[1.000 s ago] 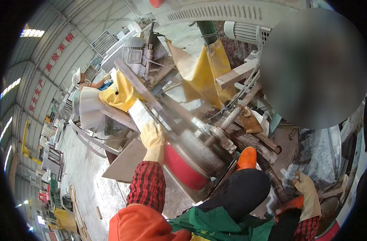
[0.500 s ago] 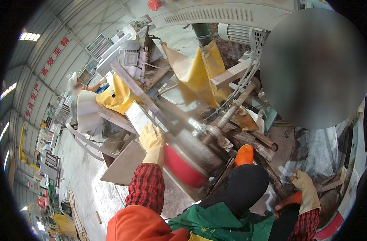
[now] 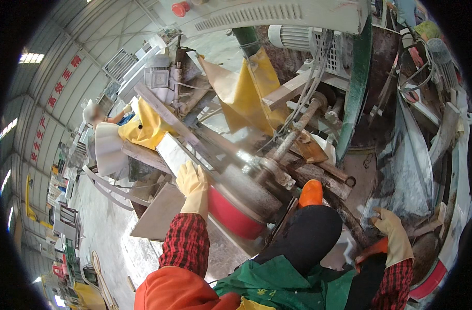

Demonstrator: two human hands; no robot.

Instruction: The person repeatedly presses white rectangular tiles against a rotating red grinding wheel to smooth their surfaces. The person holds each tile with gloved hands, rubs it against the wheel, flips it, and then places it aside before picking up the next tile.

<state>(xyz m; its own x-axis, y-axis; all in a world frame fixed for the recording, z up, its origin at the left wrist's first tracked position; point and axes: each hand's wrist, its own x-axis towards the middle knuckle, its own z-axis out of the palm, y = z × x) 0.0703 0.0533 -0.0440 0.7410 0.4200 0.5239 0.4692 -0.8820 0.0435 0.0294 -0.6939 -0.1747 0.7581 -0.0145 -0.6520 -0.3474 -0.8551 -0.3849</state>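
In the head view, you'd do best to hold your cream-gloved left hand (image 3: 193,185) flat, its cuff clear of the red-banded, round grey wheel (image 3: 235,214) at its four o'clock. Your fingers lie on the long, pale, flat bar (image 3: 177,153); whether they clamp it, I cannot tell. Your cream-gloved right hand (image 3: 395,236), at four o'clock, curls loosely, grip unclear. The bar, running toward eleven o'clock, looks whitish and straight-edged.
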